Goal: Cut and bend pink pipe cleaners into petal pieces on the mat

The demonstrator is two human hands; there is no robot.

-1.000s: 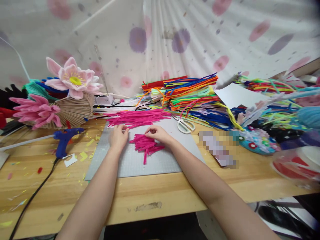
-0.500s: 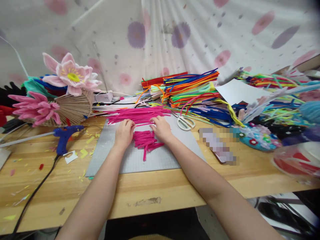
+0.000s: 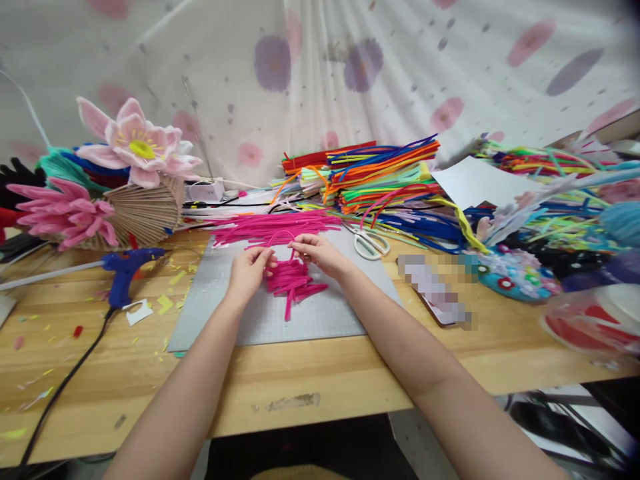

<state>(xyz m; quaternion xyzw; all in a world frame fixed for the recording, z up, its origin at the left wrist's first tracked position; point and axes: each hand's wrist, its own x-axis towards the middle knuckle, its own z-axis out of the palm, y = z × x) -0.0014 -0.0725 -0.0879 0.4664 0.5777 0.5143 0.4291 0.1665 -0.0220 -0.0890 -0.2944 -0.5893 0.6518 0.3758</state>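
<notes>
A magenta pipe cleaner (image 3: pixel 283 233) is bent into an arch between my two hands. Its left end is pinched in the fingers of my left hand (image 3: pixel 250 270). My right hand (image 3: pixel 317 253) pinches the other end, a little higher. Below and between the hands lies a pile of short magenta pipe cleaner pieces (image 3: pixel 290 283), one of them sticking out toward me. Behind the hands, long straight magenta pipe cleaners (image 3: pixel 270 227) are spread side by side along the back of the grey cutting mat (image 3: pixel 215 327).
White-handled scissors (image 3: pixel 371 244) lie at the mat's back right. A blurred-out flat object (image 3: pixel 435 290) rests farther right. To the left stand a blue glue gun (image 3: pixel 123 277) with its cord and fuzzy pink flowers (image 3: pixel 143 147). Coloured pipe cleaner bundles (image 3: pixel 385 173) are stacked at the back.
Both hands have come up slightly from the long magenta pipe cleaners. The pipe cleaner between them, straight before, is now curved upward into an arch.
</notes>
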